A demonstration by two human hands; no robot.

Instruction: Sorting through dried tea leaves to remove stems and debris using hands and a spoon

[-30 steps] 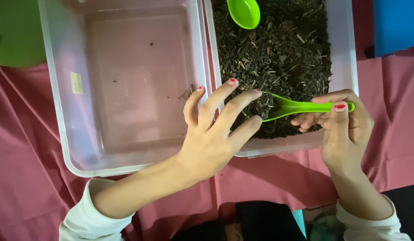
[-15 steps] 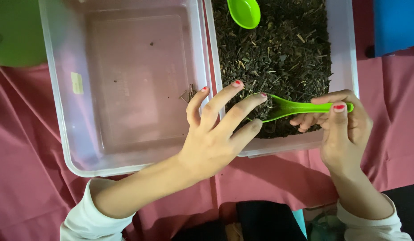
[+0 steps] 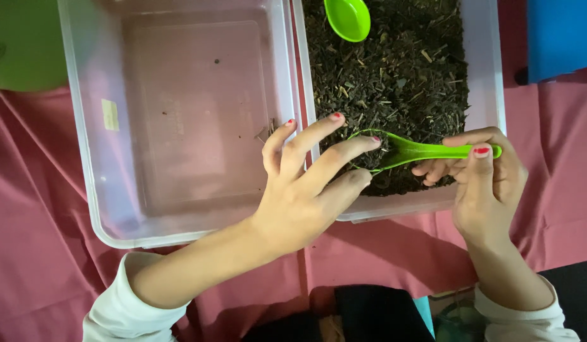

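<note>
Hands at the soil bin, spoon mid-scoop.

I see my right hand pinched shut on the handle of a green spoon, thumb on top; the spoon's bowl sits in the dark soil near the front of the right clear bin. My left hand is open, fingers spread, holding nothing, fingertips over the spoon bowl and the rims where both bins meet. A second green spoon lies on the soil at the far end. The left clear bin holds only a few specks. Both stand on a pink cloth; a green plate is at far left, a blue object at far right.
</note>
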